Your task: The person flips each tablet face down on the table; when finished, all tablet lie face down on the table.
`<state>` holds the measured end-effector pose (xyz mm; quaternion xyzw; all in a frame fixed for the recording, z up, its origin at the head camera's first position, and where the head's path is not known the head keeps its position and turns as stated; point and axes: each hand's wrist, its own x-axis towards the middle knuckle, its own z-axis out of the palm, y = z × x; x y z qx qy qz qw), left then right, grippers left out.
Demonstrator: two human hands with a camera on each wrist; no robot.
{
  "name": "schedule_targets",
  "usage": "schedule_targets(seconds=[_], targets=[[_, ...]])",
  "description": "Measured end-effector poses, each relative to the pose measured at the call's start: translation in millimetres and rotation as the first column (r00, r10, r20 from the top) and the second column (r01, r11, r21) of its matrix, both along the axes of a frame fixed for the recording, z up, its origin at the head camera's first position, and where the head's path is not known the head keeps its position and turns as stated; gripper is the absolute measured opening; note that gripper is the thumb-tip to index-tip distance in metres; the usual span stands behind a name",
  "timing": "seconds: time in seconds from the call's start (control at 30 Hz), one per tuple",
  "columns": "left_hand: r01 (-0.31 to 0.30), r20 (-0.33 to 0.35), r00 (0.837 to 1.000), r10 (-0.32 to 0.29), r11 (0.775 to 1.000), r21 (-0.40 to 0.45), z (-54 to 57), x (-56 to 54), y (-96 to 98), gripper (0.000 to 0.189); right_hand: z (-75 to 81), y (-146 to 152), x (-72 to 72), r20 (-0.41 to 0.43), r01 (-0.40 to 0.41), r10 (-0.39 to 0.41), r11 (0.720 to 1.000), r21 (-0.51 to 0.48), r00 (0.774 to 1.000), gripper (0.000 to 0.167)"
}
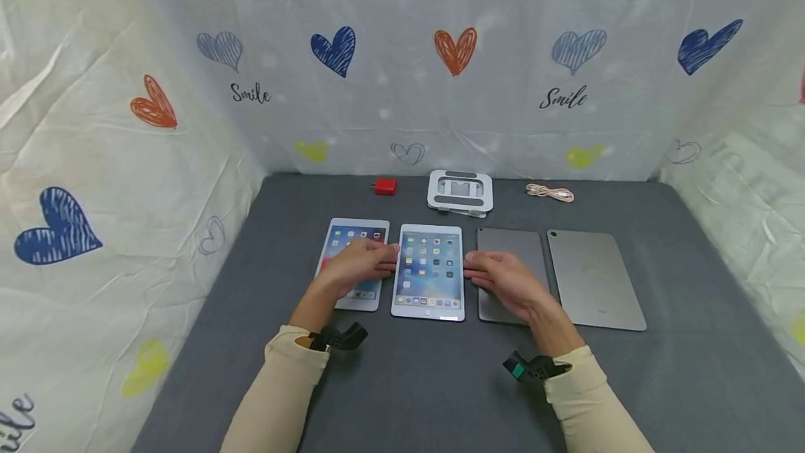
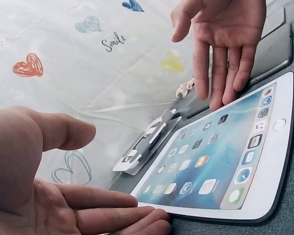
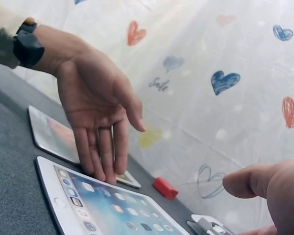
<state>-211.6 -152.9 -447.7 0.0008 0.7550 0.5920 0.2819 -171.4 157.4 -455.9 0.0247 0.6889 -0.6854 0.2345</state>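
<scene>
A white tablet with its home screen lit lies face up on the grey tabletop. At its left long edge are the straight fingers of my left hand, thumb raised in the left wrist view. My right hand holds its fingers straight beside the opposite edge, partly over a dark grey tablet lying face down. Neither hand's fingers curl round the white tablet. Below my left hand is another lit white tablet, partly covered. Whether the right fingertips touch the middle tablet is hard to tell.
A silver tablet lies back up at the far right. Along the rear of the table are a red charger plug, a folded white and grey stand and a bundled cable. A heart-printed sheet hangs behind.
</scene>
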Motion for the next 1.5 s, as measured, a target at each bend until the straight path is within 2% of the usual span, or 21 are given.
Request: schedule_targets(seconds=[0.17, 0.4, 0.6, 0.8, 0.93, 1.17, 1.5], targets=[[-0.017, -0.006, 1.0, 0.017, 1.0, -0.016, 0.3, -0.5, 2.4, 0.059, -0.3, -2, 0.3, 0.019, 0.035, -0.035, 0.999, -0.02, 0.999, 0.065], [-0.069, 0.008, 0.998, 0.069, 0.997, -0.03, 1.0, 1.4, 10.8, 0.053, 2.3, 2, 1.1, 0.031, 0.083, -0.081, 0.994, -0.069, 0.996, 0.057], [-0.002, 0.018, 1.0, 0.002, 0.999, 0.035, -3.3, 4.1, 25.7, 0.053, 1.2, 18, -1.8, 0.066, 0.082, -0.073, 0.985, -0.154, 0.995, 0.046], [0.018, 0.042, 0.999, -0.023, 0.993, 0.113, 0.8, 7.8, 32.0, 0.054, 2.9, 38, -0.2, 0.036, 0.097, -0.093, 0.988, -0.118, 0.995, 0.052], [0.021, 0.021, 0.999, -0.025, 0.985, 0.174, 10.7, 10.9, 31.2, 0.055, 7.6, 49, 3.2, 0.006, 0.097, -0.096, 0.991, -0.094, 0.995, 0.058], [0.055, -0.006, 0.998, -0.056, 0.955, 0.291, 32.6, 15.1, 36.8, 0.048, 21.5, 60, 9.2, -0.066, 0.061, -0.064, 0.996, -0.058, 0.996, 0.066], [0.123, -0.028, 0.992, -0.121, 0.912, 0.391, 60.8, 14.4, 60.1, 0.043, 41.9, 45, 10.9, -0.111, 0.035, -0.043, 0.996, -0.077, 0.993, 0.073]])
